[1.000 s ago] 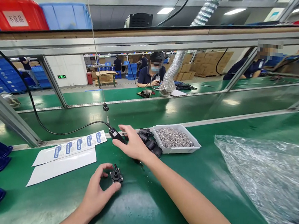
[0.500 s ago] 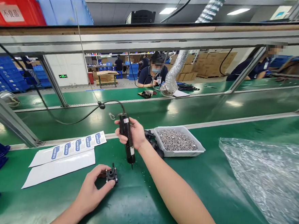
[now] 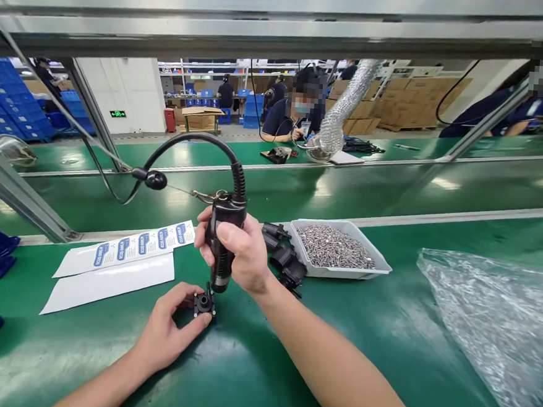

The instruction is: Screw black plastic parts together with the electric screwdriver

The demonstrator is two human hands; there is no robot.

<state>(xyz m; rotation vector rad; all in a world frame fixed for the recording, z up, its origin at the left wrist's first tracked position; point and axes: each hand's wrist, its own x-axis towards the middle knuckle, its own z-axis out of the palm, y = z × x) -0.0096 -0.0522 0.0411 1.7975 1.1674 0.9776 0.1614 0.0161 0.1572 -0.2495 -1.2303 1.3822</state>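
My left hand [image 3: 170, 328] pinches the black housing [image 3: 205, 302], likely light and stiff, by its sides on the tabletop [image 3: 250, 375]; my right hand [image 3: 247, 261] wraps the driver [image 3: 230, 212], probably heavier, best held mid-barrel.

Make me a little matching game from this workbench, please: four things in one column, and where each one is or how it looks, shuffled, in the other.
Things:
1. Corded tool
2. Black part nearest the person
3. White tray
4. Printed sheet

Places and looks:
A. Heaped with small metal pieces
B. Held by the left hand
C. Marked in blue
D. Gripped in the right hand

Right pairs: 1-D, 2-B, 3-A, 4-C.
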